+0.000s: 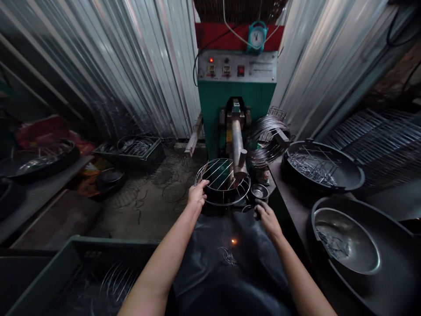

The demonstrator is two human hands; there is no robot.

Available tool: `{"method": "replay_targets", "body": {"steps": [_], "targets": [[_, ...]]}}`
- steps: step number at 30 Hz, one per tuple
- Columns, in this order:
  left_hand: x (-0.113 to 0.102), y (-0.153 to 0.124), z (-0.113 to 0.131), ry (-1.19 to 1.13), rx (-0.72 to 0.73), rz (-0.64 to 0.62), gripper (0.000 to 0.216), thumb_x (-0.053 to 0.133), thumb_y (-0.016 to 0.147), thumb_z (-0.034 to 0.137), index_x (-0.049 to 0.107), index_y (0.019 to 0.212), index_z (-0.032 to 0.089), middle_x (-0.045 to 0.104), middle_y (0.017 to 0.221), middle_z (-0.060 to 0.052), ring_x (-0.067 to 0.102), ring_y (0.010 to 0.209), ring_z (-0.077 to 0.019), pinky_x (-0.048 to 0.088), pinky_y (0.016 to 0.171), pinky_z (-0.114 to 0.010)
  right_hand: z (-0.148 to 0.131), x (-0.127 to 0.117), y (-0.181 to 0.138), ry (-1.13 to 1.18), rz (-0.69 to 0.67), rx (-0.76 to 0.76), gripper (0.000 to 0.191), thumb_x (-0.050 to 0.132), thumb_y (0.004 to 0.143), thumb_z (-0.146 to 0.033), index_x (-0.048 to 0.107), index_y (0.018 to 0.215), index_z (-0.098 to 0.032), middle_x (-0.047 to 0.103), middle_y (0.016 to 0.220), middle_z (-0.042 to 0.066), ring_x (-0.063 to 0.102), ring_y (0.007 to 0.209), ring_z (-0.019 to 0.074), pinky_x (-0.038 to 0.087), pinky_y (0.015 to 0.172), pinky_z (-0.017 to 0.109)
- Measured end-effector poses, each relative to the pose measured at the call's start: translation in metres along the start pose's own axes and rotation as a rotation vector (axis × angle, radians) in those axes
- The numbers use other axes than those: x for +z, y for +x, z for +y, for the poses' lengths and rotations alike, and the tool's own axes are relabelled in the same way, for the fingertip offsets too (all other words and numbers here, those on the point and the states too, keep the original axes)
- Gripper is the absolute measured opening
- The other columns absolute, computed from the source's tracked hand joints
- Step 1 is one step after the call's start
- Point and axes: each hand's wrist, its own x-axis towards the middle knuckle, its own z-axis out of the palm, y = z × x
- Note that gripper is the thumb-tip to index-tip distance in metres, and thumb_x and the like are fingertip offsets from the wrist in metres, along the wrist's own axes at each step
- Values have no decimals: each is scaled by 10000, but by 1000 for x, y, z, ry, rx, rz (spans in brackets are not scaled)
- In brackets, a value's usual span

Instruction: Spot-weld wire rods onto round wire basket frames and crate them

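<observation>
My left hand (197, 193) grips the near left rim of a round wire basket (221, 181) that sits over the metal arm (237, 145) of a green welding machine (237, 94). My right hand (267, 217) hangs just below and right of the basket, fingers curled near a small dark object; whether it holds anything is unclear. A small steel bowl (259, 191) stands between the basket and my right hand. A dark apron (226, 259) covers my lap, with a few thin wire pieces lying on it.
A coil of wire (268, 138) hangs right of the machine. Black pans with wire pieces (324, 169) and a steel bowl (345, 243) stand on the right bench. A green crate (82, 281) with wire rings is at lower left. Corrugated metal walls surround.
</observation>
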Motion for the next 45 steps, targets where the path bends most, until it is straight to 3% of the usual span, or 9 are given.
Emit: {"method": "replay_targets", "body": {"steps": [3, 8, 12, 16, 20, 24, 30, 36, 45], "targets": [[1, -2, -1, -13, -4, 14, 354, 717, 428, 228, 389, 553, 182, 263, 443, 115, 183, 361, -13, 110, 335, -160, 32, -25, -18, -98, -30, 136, 293, 581, 652, -331, 629, 882, -156, 560, 521, -4, 505, 443, 147, 394, 458, 282], [-3, -5, -2, -22, -14, 15, 370, 751, 417, 234, 423, 577, 170, 307, 460, 105, 216, 361, -15, 132, 333, -158, 69, -38, -51, -171, 25, 115, 169, 583, 676, -344, 632, 789, -228, 603, 565, 26, 485, 383, 162, 391, 429, 323], [-15, 2, 8, 27, -135, -82, 430, 794, 424, 368, 481, 640, 167, 393, 509, 82, 345, 378, -43, 332, 364, -193, 80, -43, -60, -144, 35, 104, 265, 569, 707, -433, 630, 862, -226, 604, 591, 7, 518, 429, 164, 387, 417, 294], [-20, 16, 19, 139, -292, -164, 396, 792, 455, 329, 495, 658, 164, 470, 541, 51, 446, 413, -80, 431, 418, -252, 57, -36, -51, 23, 1, 145, 346, 608, 705, -450, 603, 894, -160, 593, 592, 1, 532, 458, 138, 411, 439, 260], [-16, 18, 15, 93, -228, -174, 339, 762, 458, 182, 469, 627, 161, 387, 468, 88, 275, 335, -18, 244, 329, -159, 3, 4, -30, 242, -13, -45, 266, 570, 783, -420, 563, 904, -184, 648, 831, 48, 625, 677, 154, 487, 601, 273], [-16, 7, 3, -31, -154, -178, 377, 753, 439, 175, 411, 597, 170, 320, 446, 113, 211, 341, -1, 174, 335, -148, -34, 52, -13, 173, -128, -190, 225, 536, 801, -401, 563, 885, -194, 658, 866, 52, 636, 698, 161, 482, 592, 264], [-16, -8, -5, -80, 17, -178, 457, 773, 408, 214, 427, 705, 183, 315, 487, 130, 227, 355, -3, 158, 359, -155, -36, 67, -3, -137, -197, -197, 210, 502, 785, -386, 583, 860, -207, 611, 560, -10, 583, 493, 157, 435, 482, 264], [-10, -15, -5, -95, 63, -166, 547, 778, 414, 229, 434, 837, 202, 340, 520, 130, 249, 374, -12, 178, 360, -150, -37, 62, -4, -110, -136, -176, 215, 511, 777, -389, 579, 850, -198, 646, 698, 25, 599, 515, 158, 427, 449, 256], [-7, -16, -4, -65, 45, -134, 541, 770, 431, 218, 424, 846, 202, 354, 532, 123, 262, 369, -13, 181, 358, -154, -33, 61, 1, -86, -142, -196, 249, 509, 797, -408, 589, 876, -186, 616, 623, 7, 593, 534, 151, 445, 484, 245]]}}
